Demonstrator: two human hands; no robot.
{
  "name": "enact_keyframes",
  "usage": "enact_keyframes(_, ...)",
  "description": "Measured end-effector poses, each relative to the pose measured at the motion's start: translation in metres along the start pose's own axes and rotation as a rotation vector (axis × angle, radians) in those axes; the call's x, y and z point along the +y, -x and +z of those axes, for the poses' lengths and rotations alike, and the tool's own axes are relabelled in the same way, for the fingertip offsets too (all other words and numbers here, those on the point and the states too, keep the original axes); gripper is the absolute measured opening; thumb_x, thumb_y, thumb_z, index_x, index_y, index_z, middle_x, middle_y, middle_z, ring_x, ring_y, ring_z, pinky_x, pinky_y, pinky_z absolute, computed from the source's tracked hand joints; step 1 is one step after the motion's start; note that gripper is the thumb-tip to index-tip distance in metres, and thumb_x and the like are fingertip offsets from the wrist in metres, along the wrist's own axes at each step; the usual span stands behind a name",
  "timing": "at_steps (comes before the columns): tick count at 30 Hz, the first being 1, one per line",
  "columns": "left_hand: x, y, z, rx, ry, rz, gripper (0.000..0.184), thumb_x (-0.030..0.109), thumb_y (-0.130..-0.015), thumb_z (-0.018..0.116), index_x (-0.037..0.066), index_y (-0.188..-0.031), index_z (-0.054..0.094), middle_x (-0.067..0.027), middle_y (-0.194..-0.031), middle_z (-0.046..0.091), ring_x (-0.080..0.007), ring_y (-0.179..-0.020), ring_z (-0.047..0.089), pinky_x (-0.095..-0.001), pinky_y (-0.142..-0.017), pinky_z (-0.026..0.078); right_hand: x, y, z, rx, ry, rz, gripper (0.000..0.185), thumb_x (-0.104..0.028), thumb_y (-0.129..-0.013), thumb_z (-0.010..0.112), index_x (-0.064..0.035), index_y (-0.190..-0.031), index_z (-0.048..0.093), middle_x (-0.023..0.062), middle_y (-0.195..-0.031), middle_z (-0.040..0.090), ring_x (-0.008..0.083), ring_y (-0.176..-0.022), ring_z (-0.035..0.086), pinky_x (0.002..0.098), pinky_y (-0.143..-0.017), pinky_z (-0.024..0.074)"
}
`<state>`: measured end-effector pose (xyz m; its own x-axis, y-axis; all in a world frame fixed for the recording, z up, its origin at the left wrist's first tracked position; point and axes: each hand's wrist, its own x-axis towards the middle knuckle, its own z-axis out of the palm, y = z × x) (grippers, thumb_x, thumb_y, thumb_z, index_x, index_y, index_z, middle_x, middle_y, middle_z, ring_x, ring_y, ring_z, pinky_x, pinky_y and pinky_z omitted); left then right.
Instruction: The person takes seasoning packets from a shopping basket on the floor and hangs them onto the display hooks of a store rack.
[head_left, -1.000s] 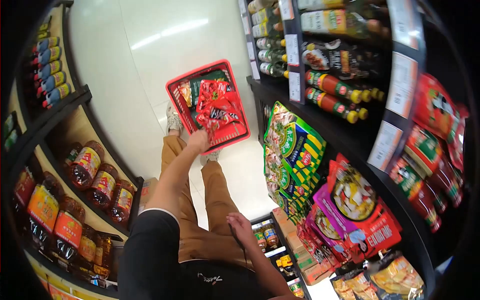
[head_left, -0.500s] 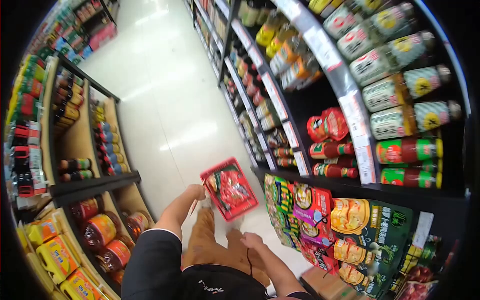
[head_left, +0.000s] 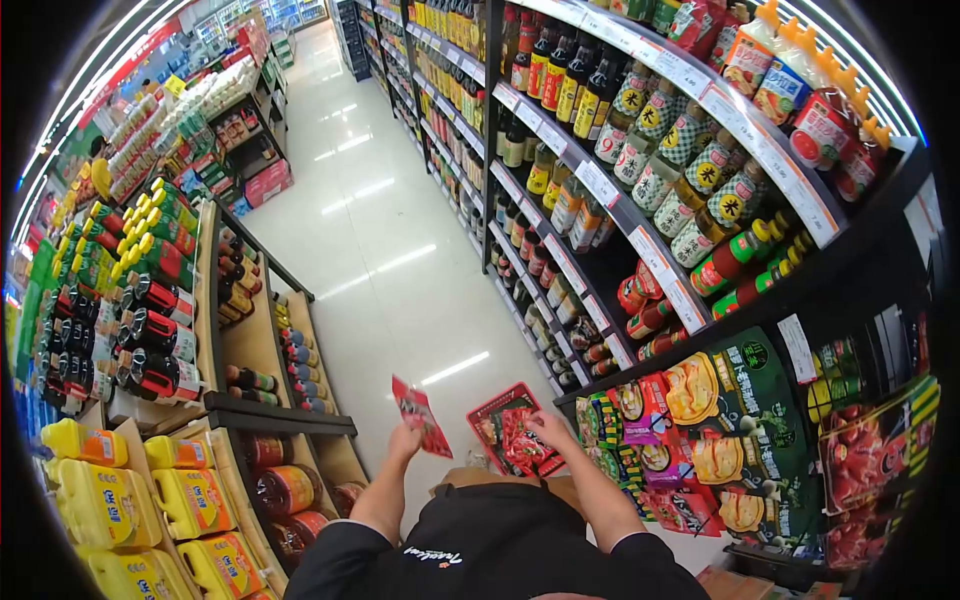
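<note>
My left hand point(head_left: 404, 440) is closed on the edge of a flat red packet point(head_left: 424, 416), which stands up tilted to the left of the shopping basket. The fingers of my right hand point(head_left: 547, 430) are pinched at the edge of another red packet point(head_left: 522, 446), seen against the basket. Below sits the red plastic shopping basket point(head_left: 478, 418) on the floor, partly hidden by that packet and hand. What lies inside it is hard to separate from the packet in front.
Shelves of bottles point(head_left: 660, 190) line the right side. Hanging food pouches point(head_left: 715, 460) reach close to my right arm. On the left are a wooden rack point(head_left: 240, 345) of bottles and yellow jugs point(head_left: 110, 500). The pale floor aisle point(head_left: 360, 240) runs ahead.
My right hand has risen from beside my thigh to over the basket. The left packet, seen edge-on before, now shows its face. My view has tilted up along the aisle.
</note>
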<state>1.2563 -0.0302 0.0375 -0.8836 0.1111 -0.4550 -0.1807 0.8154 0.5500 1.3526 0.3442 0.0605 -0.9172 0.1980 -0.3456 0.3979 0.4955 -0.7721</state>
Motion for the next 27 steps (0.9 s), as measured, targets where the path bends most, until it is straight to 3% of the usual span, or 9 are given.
enact_keyframes(4, -0.068, 0.073, 0.019, 0.177, 0.267, -0.278, 0.033, 0.028, -0.081, 0.051, 0.003, -0.092, 0.069, -0.0253, -0.095, 0.066, -0.043, -0.093, 0.063, -0.0488, -0.081, 0.048, 0.075, 0.034, 0.007, 0.026, -0.173, 0.12, 0.024, -0.023, -0.086, 0.067, -0.0012, -0.095, 0.065, 0.0076, -0.082, 0.068, 0.0159, -0.074, 0.065, 0.0304, -0.067, 0.0507)
enact_keyframes(6, -0.149, 0.086, 0.038, 0.193, -0.541, 0.262, 0.03, 0.023, -0.084, 0.049, 0.004, -0.094, 0.069, -0.0245, -0.1, 0.066, -0.0406, -0.097, 0.063, -0.0479, -0.083, 0.048, 0.108, 0.052, 0.004, 0.087, -0.225, 0.165, 0.022, -0.022, -0.087, 0.066, -0.0015, -0.095, 0.065, 0.0067, -0.081, 0.067, 0.0146, -0.072, 0.064, 0.0287, -0.066, 0.0501)
enact_keyframes(10, -0.175, 0.105, 0.019, -0.249, -0.499, -0.179, 0.028, 0.018, -0.082, 0.048, 0.002, -0.09, 0.069, -0.0233, -0.104, 0.066, -0.0342, -0.1, 0.065, -0.0449, -0.088, 0.049, 0.104, 0.087, -0.016, 0.206, -0.186, 0.305, 0.021, -0.021, -0.088, 0.065, -0.0013, -0.095, 0.065, 0.0067, -0.079, 0.066, 0.0134, -0.069, 0.062, 0.0272, -0.063, 0.0494)
enact_keyframes(13, -0.212, 0.082, 0.035, -0.042, -0.757, 0.207, 0.016, 0.016, -0.073, 0.061, 0.009, -0.06, 0.066, -0.0108, -0.065, 0.064, -0.0286, -0.06, 0.064, -0.0426, -0.054, 0.051, 0.111, 0.089, -0.012, 0.267, -0.251, 0.343, 0.025, -0.028, -0.085, 0.067, -0.0061, -0.095, 0.068, 0.0084, -0.084, 0.069, 0.0186, -0.077, 0.066, 0.0314, -0.07, 0.0508)
enact_keyframes(16, -0.208, 0.04, 0.037, -0.048, -0.583, 0.126, 0.021, 0.02, -0.075, 0.06, 0.004, -0.084, 0.068, -0.0153, -0.076, 0.067, -0.0321, -0.076, 0.067, -0.0411, -0.066, 0.053, 0.078, 0.088, -0.014, 0.296, -0.214, 0.299, 0.025, -0.026, -0.086, 0.066, -0.004, -0.098, 0.067, 0.0074, -0.084, 0.068, 0.0156, -0.076, 0.065, 0.0297, -0.068, 0.0501)
enact_keyframes(18, -0.09, 0.047, -0.016, -0.26, -0.417, -0.219, 0.064, 0.023, -0.079, 0.049, 0.007, -0.141, 0.037, -0.0248, -0.118, 0.061, -0.0393, -0.114, 0.057, -0.0443, -0.094, 0.047, 0.067, 0.086, -0.007, 0.291, -0.201, 0.256, 0.024, -0.023, -0.088, 0.065, -0.0017, -0.099, 0.065, 0.0064, -0.082, 0.067, 0.0127, -0.074, 0.063, 0.0278, -0.066, 0.0493)
enact_keyframes(21, -0.076, -0.033, 0.001, -0.201, -0.499, 0.317, 0.073, 0.023, -0.084, 0.048, 0.015, -0.149, 0.017, -0.0276, -0.111, 0.061, -0.0447, -0.094, 0.062, -0.0528, -0.08, 0.049, 0.05, 0.076, -0.001, 0.245, -0.237, 0.228, 0.023, -0.022, -0.089, 0.064, -0.0017, -0.101, 0.065, 0.0058, -0.083, 0.067, 0.012, -0.076, 0.062, 0.0271, -0.068, 0.0489)
enact_keyframes(24, 0.086, -0.023, -0.055, 0.047, -0.383, 0.439, 0.071, 0.025, -0.091, 0.049, 0.025, -0.151, 0.011, -0.0222, -0.074, 0.065, -0.0429, -0.062, 0.062, -0.0531, -0.056, 0.047, 0.044, 0.067, 0.004, 0.176, -0.307, 0.19, 0.022, -0.021, -0.09, 0.063, -0.0022, -0.101, 0.064, 0.0022, -0.082, 0.065, 0.0101, -0.074, 0.059, 0.0261, -0.067, 0.0477)
enact_keyframes(27, 0.178, -0.019, -0.099, 0.24, -0.341, 0.8, 0.08, 0.008, -0.079, 0.05, 0.012, -0.151, 0.016, -0.019, -0.065, 0.062, -0.0392, -0.055, 0.058, -0.0501, -0.05, 0.044, 0.01, 0.053, -0.007, 0.066, -0.528, 0.196, 0.025, -0.027, -0.093, 0.062, -0.0034, -0.103, 0.063, 0.0009, -0.088, 0.064, 0.0077, -0.078, 0.058, 0.0241, -0.069, 0.0481)
